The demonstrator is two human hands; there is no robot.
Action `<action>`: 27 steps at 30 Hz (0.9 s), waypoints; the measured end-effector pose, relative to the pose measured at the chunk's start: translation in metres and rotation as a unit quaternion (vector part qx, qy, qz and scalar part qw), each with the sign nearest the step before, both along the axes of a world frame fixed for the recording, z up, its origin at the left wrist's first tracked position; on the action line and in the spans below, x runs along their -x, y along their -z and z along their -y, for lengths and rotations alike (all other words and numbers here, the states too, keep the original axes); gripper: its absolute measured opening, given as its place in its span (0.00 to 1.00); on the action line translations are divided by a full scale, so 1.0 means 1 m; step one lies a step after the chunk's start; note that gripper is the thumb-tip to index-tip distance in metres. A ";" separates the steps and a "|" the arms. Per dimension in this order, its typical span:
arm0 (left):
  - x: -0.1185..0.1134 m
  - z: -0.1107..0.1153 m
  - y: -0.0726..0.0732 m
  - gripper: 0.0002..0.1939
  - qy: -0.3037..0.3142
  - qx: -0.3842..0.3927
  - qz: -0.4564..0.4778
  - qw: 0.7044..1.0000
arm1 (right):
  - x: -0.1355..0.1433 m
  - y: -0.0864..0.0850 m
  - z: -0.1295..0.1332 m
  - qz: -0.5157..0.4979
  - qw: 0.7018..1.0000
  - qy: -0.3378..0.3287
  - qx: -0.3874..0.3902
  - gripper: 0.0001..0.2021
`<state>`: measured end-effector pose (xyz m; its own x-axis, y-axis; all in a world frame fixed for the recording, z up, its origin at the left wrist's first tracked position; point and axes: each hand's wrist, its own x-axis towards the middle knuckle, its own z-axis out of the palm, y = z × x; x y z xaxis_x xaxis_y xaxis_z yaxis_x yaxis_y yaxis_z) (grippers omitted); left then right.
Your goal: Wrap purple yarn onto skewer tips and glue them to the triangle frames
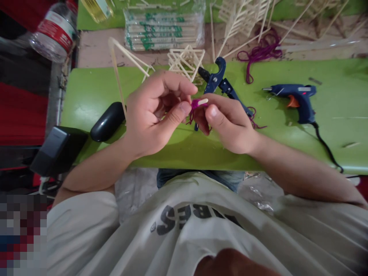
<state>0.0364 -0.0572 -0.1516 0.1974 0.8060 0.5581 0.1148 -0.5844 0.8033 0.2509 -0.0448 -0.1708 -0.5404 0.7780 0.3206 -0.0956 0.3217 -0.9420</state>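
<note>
Close together over the green table (172, 147), both my hands are closed at one small spot. Between them is the pale end of a wooden stick (203, 101), wrapped in purple yarn (195, 104). My left hand (158, 117) has its thumb and fingers at the wrapped part. My right hand (230, 124) pinches beside the stick's tip, with yarn hanging under the fingers. A bent frame of thin sticks (130, 56) rises behind my left hand; whether it joins the held stick is hidden. Just behind my right hand lies a blue cutter (214, 81).
A glue gun (301, 96) with a lit red light and black cord lies right. Behind are a lattice of sticks (186, 61), a purple yarn bundle (263, 48) and bagged sticks (163, 32). A black case (107, 122), dark box (59, 147) and plastic bottle (56, 32) stand left.
</note>
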 end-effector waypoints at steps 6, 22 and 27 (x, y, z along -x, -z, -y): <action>-0.001 -0.004 -0.001 0.09 0.040 -0.025 0.032 0.998 | 0.005 -0.003 -0.003 -0.035 0.998 -0.040 0.022 0.22; 0.012 -0.013 -0.002 0.10 0.065 0.022 0.042 0.997 | 0.005 -0.003 0.001 -0.099 0.975 -0.108 0.169 0.21; 0.008 -0.005 -0.014 0.10 0.046 0.101 0.027 0.993 | 0.005 -0.008 0.004 -0.080 0.970 -0.083 0.214 0.22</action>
